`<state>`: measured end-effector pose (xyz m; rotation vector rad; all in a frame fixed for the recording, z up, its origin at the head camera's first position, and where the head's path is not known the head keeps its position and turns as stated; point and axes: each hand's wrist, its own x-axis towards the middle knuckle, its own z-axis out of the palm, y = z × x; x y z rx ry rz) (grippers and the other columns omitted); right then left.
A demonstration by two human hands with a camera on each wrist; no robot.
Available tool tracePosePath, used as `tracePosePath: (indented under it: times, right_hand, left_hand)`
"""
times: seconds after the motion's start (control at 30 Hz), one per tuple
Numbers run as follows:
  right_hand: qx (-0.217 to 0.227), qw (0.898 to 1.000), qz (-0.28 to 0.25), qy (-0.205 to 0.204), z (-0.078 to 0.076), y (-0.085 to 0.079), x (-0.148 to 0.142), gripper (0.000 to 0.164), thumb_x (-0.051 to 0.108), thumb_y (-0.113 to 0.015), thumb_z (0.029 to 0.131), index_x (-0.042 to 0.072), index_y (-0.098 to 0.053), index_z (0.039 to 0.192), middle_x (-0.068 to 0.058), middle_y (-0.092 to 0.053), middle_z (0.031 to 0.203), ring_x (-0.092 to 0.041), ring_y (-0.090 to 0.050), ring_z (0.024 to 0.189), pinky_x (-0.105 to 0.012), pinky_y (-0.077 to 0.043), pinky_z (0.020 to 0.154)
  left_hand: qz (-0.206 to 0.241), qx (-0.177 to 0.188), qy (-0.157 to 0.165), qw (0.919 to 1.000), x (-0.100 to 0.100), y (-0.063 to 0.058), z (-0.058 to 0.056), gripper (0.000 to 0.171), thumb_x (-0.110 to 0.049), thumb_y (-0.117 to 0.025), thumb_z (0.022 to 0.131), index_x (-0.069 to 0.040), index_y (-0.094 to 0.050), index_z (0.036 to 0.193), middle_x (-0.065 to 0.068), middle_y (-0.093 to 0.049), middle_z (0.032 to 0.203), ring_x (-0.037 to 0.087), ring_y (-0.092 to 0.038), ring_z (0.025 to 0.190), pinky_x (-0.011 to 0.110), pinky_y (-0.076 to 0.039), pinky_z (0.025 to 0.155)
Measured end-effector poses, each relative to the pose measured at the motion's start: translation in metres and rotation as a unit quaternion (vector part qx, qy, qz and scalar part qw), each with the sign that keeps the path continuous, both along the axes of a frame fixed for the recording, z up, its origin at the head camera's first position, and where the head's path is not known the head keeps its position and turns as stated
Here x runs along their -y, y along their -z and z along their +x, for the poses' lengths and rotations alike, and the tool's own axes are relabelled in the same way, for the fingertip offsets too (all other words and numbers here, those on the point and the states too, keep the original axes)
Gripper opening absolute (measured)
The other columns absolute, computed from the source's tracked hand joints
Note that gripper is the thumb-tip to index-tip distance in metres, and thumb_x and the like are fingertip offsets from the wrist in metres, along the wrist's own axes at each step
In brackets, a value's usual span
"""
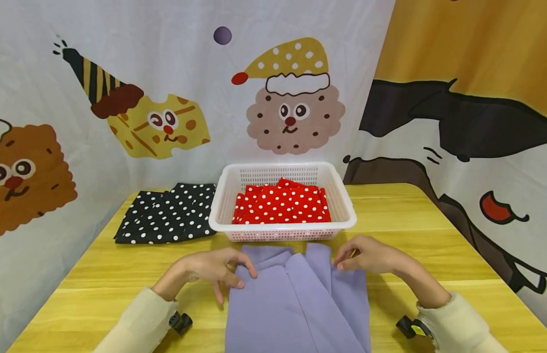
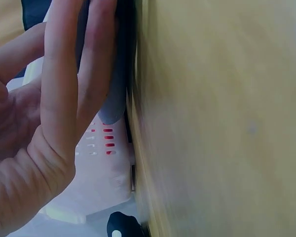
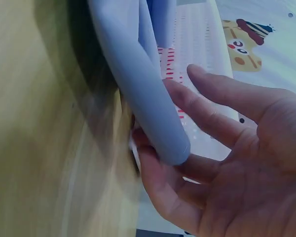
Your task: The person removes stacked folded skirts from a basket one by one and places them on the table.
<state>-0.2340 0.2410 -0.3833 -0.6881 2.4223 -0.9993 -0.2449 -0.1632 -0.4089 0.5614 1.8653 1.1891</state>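
A folded lavender garment [image 1: 273, 309] lies on the table in front of the basket; its exact kind I cannot tell. My left hand [image 1: 216, 267] is at its upper left edge. Thumb and forefinger rest on top of the cloth, while another finger points down beside it; the left wrist view shows these fingers mostly straight. At the upper right edge is my right hand [image 1: 370, 255]. In the right wrist view its lower fingers [image 3: 160, 180] curl under the rounded edge of the cloth [image 3: 148, 108], with the thumb above and apart from it.
Behind the garment stands a white plastic basket [image 1: 282, 227] holding folded red polka-dot cloth [image 1: 282, 203]. Black polka-dot cloth [image 1: 167, 215] lies to its left. A patterned curtain [image 1: 167, 29] hangs behind the wooden table [image 1: 88, 284].
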Motion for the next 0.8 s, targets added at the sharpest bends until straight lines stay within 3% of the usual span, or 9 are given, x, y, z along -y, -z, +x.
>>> tracePosePath:
  times: [0.07,0.17,0.27,0.33,0.43,0.57,0.7,0.8]
  right_hand:
    - [-0.004,1.0,0.002,0.001,0.0,0.0,0.0,0.008,0.011,-0.077,0.089,0.006,-0.079,0.095,-0.002,-0.077,0.091,-0.01,-0.065,0.081,-0.024,-0.053,0.069]
    - [-0.015,1.0,0.011,-0.003,0.001,0.002,0.001,0.001,0.006,-0.078,0.087,0.005,-0.077,0.086,0.001,-0.074,0.082,-0.007,-0.062,0.075,-0.022,-0.05,0.065]
    - [-0.027,0.999,0.032,0.005,0.002,0.004,0.0,0.016,0.01,-0.075,0.09,0.006,-0.073,0.075,0.006,-0.062,0.069,-0.003,-0.049,0.061,-0.019,-0.039,0.055]
    - [-0.038,0.998,0.048,0.013,0.002,0.004,-0.001,0.024,0.017,-0.073,0.094,0.008,-0.071,0.071,0.009,-0.053,0.063,-0.002,-0.04,0.055,-0.019,-0.032,0.051]
    - [-0.047,0.997,0.052,0.023,0.002,0.001,-0.003,0.025,0.022,-0.07,0.096,0.01,-0.074,0.074,0.01,-0.05,0.061,-0.002,-0.037,0.053,-0.019,-0.03,0.05]
    - [-0.047,0.997,0.044,0.029,0.003,-0.008,-0.008,0.026,0.024,-0.069,0.097,0.008,-0.076,0.078,0.011,-0.044,0.061,-0.002,-0.034,0.054,-0.02,-0.029,0.051]
    - [-0.047,0.998,0.029,0.038,0.003,-0.021,-0.013,0.03,0.026,-0.067,0.099,0.008,-0.069,0.075,0.01,-0.036,0.06,-0.004,-0.033,0.054,-0.021,-0.029,0.05]
    - [-0.05,0.998,0.014,0.046,0.002,-0.032,-0.013,0.029,0.024,-0.066,0.1,0.009,-0.065,0.076,0.007,-0.039,0.063,-0.006,-0.038,0.057,-0.022,-0.034,0.053]
  left_hand:
    - [-0.004,-0.003,0.005,1.0,0.001,-0.001,0.0,0.026,-0.005,-0.069,0.094,-0.01,-0.07,0.12,0.018,-0.056,0.117,0.028,-0.071,0.064,0.042,-0.063,0.057]
    - [-0.017,-0.02,0.018,0.9995,0.002,-0.003,0.001,0.027,-0.009,-0.07,0.095,-0.012,-0.071,0.122,0.017,-0.064,0.095,0.019,-0.067,0.053,0.033,-0.059,0.048]
    - [-0.034,-0.052,0.039,0.9973,0.004,-0.006,0.001,0.026,-0.014,-0.07,0.097,-0.014,-0.073,0.123,0.009,-0.063,0.064,0.008,-0.054,0.041,0.022,-0.046,0.038]
    - [-0.041,-0.071,0.051,0.9953,0.005,-0.009,0.001,0.027,-0.017,-0.07,0.097,-0.014,-0.073,0.124,0.003,-0.061,0.055,0.004,-0.044,0.037,0.019,-0.037,0.035]
    - [-0.033,-0.086,0.058,0.9941,0.008,-0.015,-0.001,0.028,-0.02,-0.068,0.099,-0.012,-0.073,0.125,0.004,-0.061,0.055,0.003,-0.044,0.038,0.019,-0.036,0.036]
    - [-0.015,-0.105,0.081,0.9911,0.015,-0.025,-0.003,0.023,-0.023,-0.062,0.103,-0.006,-0.074,0.113,0.022,-0.065,0.065,0.009,-0.052,0.044,0.021,-0.044,0.041]
    - [-0.001,-0.131,0.111,0.9851,0.022,-0.037,-0.002,0.03,-0.024,-0.056,0.106,0.001,-0.07,0.098,0.028,-0.068,0.079,0.026,-0.065,0.057,0.038,-0.059,0.05]
    - [0.008,-0.152,0.105,0.9828,0.023,-0.05,-0.004,0.03,-0.024,-0.055,0.107,0.001,-0.069,0.097,0.023,-0.07,0.085,0.03,-0.069,0.07,0.045,-0.062,0.061]
